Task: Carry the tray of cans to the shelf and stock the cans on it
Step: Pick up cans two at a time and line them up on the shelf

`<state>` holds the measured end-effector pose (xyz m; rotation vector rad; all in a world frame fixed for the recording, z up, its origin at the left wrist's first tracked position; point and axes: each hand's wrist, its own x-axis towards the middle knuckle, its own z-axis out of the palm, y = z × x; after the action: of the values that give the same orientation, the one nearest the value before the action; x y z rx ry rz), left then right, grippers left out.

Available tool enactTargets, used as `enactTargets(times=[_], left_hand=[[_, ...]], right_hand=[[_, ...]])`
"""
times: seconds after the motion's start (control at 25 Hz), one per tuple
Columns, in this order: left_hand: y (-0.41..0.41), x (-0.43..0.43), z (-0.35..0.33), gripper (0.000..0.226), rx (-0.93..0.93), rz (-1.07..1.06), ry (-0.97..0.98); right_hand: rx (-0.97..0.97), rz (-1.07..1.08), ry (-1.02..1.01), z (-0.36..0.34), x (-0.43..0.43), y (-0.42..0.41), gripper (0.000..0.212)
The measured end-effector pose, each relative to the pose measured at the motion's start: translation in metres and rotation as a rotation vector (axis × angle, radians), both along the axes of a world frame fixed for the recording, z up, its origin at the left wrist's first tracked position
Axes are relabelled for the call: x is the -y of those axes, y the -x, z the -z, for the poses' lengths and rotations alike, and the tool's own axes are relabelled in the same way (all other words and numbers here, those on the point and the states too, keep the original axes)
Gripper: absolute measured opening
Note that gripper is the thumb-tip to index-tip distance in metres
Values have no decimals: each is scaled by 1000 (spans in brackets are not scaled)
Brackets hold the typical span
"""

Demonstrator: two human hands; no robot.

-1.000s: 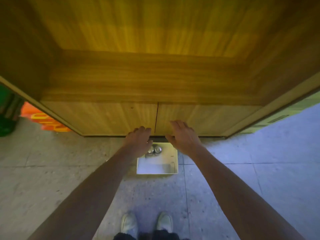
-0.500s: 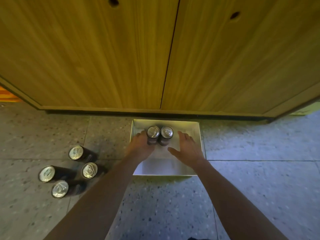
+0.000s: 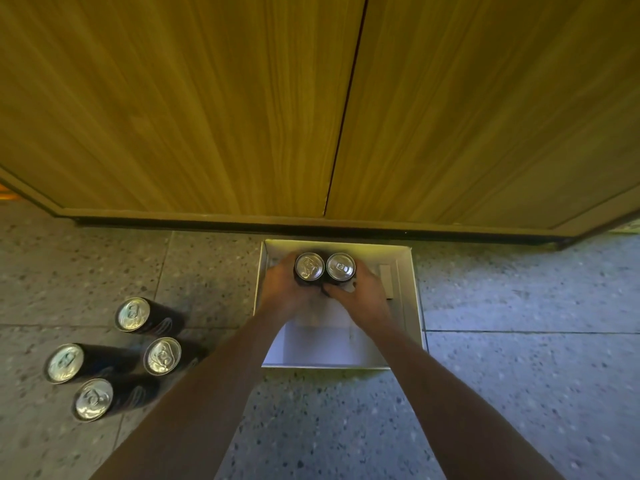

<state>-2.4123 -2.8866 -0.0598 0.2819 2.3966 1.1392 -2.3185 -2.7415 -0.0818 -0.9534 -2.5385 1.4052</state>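
A white tray (image 3: 410, 299) lies on the floor against the foot of a wooden cabinet. Two dark cans with silver tops stand side by side at its far end. My left hand (image 3: 282, 292) wraps around the left can (image 3: 309, 266). My right hand (image 3: 362, 297) wraps around the right can (image 3: 341, 266). The two cans touch each other. The near half of the tray holds nothing else. Both forearms reach down from the bottom of the view.
Several more dark cans (image 3: 133, 314) stand upright on the speckled tile floor to the left of the tray. The shut double doors of the wooden cabinet (image 3: 242, 116) fill the upper half of the view. An orange object (image 3: 5, 195) shows at the far left edge.
The view dropped from the cabinet's shelf to the floor and came closer. Both hands went down into the tray and closed around the two cans.
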Motion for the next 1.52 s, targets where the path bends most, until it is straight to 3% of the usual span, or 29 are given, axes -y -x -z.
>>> enactTargets(times=[0.16,0.28,0.4,0.72,0.92,1.12,1.28,1.52], left_hand=[[1,11,-49,67,31,-3,-22],[2,21,-139,58,41,-37,-76],[6,28,-279,52,17,-33,-120],[20,53,-675,63,-21,51,-177],[42,64,-854,65,-129,150,-188],[79,58,-942,65,-228,176,-219],[115,40,-969,55,-283,176,-205],[168,-9,-991,46,-267,128,-279]], right_hand=[[16,9,-47,-47,1,-5,60],[-5,21,-69,-139,1,-11,58],[-35,26,-117,-278,2,-13,56],[-111,6,-168,-678,15,-13,56],[-165,7,-256,-853,25,6,60],[-224,42,-359,-929,25,40,59],[-280,40,-414,-957,5,77,47],[-376,28,-338,-978,-40,146,56]])
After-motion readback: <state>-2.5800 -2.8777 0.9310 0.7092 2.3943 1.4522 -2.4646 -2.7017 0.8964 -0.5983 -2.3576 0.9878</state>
